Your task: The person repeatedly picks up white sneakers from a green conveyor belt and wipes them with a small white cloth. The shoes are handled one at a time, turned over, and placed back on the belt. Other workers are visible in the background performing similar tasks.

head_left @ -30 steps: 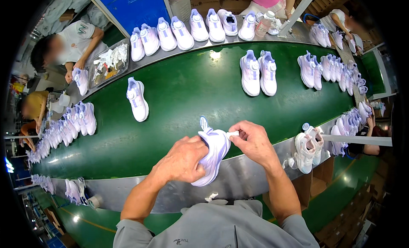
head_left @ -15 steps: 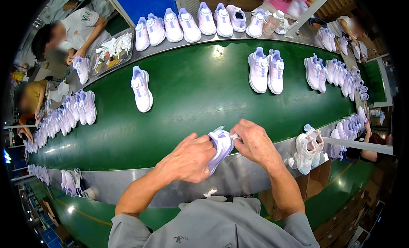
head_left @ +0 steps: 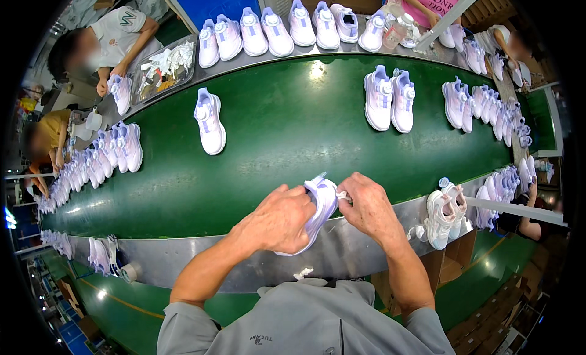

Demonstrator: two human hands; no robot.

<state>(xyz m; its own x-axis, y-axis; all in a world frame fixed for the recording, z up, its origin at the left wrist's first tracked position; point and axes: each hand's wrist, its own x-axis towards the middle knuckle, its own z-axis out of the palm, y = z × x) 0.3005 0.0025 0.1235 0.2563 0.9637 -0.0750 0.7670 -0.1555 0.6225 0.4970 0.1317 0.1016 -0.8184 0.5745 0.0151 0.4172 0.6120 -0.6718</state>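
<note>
A white and lavender sneaker (head_left: 326, 202) is tilted on its side over the near edge of the green belt. My left hand (head_left: 279, 217) is closed around it, fingers at the shoe's opening. At the sneaker's other side, my right hand (head_left: 367, 203) pinches a small white wad, perhaps cloth or tissue (head_left: 343, 197), against or just beside the upper. Its exact contact is too small to make out. On the metal ledge in front of me lies another crumpled white scrap (head_left: 303, 274).
On the green belt (head_left: 274, 141) stand a single sneaker (head_left: 210, 122) and a pair (head_left: 389, 101). Several sneakers line the far ledge (head_left: 278, 31), near a tray of scraps (head_left: 163, 71). A pale pair (head_left: 441, 217) stands to my right. Other people work across the belt.
My left hand has turned the sneaker, so more of its side and sole edge shows. The right hand has shifted slightly right with the wad. The whole view has moved a little.
</note>
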